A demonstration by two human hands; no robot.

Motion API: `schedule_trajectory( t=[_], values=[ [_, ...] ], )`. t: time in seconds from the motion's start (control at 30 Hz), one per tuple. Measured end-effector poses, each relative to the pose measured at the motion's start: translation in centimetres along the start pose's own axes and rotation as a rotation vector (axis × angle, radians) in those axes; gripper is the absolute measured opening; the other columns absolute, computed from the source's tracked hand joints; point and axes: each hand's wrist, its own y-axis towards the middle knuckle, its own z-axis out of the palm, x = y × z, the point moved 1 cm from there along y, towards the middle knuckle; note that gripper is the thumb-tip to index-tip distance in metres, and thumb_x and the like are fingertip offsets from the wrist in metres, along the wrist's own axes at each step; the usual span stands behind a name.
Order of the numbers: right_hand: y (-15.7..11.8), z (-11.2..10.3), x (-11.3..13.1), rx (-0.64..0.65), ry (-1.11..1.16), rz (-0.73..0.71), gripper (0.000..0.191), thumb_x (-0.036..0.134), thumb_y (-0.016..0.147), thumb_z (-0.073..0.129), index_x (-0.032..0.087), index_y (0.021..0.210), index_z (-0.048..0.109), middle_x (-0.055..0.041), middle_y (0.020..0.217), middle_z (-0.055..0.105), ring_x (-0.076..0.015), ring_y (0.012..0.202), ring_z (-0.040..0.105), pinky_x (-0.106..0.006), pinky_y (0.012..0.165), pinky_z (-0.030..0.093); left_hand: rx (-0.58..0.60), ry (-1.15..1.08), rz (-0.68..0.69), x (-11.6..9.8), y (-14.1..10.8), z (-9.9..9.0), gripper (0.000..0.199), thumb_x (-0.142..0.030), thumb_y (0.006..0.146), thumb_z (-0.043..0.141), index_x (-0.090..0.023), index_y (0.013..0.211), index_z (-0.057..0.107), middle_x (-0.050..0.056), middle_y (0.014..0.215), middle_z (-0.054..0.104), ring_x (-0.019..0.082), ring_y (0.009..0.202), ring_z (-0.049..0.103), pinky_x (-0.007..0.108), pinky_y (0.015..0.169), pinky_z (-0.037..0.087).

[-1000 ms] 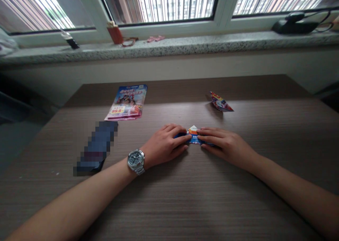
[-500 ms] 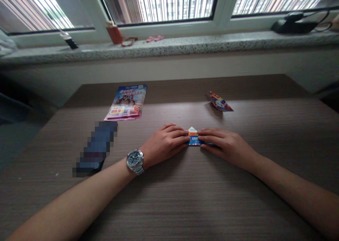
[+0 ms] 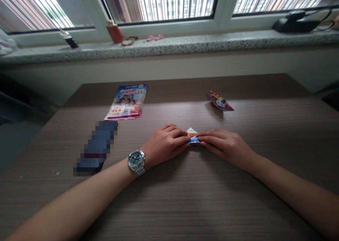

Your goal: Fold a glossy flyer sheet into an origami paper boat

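Observation:
A small folded paper (image 3: 194, 138) with a white pointed top, an orange band and a blue lower part lies between my hands on the table. My left hand (image 3: 169, 139), below a silver wristwatch (image 3: 136, 160), grips its left side with closed fingers. My right hand (image 3: 221, 142) has its fingers together, pinching the paper's right side. The fingers cover both ends of the paper. Beyond my right hand rests a folded paper boat (image 3: 220, 102) in red, yellow and blue print.
A stack of printed flyers (image 3: 128, 101) lies at the back left of the wooden table (image 3: 169, 198). Nearer me is a blurred-out dark flat object (image 3: 95, 147). On the stone windowsill (image 3: 182, 45) stand an orange-red container (image 3: 114, 32) and a black device with a cable (image 3: 295, 22).
The paper's lower edge has lifted and tilted, so less of its blue part shows. My right fingers have drawn in slightly at its right end. The boat and flyers stay put.

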Motion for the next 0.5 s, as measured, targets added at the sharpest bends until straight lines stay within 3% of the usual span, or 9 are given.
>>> schedule_trajectory(
  t=[0.5],
  values=[
    [-0.24, 0.04, 0.10, -0.072, -0.141, -0.141, 0.035, 0.017, 0.094, 0.066, 0.025, 0.128, 0.065, -0.0122, 0.132, 0.062, -0.0269, 0.124, 0.057, -0.046, 0.102, 0.053, -0.046, 0.003, -0.065, -0.05, -0.17, -0.14, 0.022, -0.031, 0.103, 0.053, -0.022, 0.111, 0.072, 0.002, 0.111, 0.077, 0.018, 0.095, 0.070, 0.035, 0.094, 0.053]
  ],
)
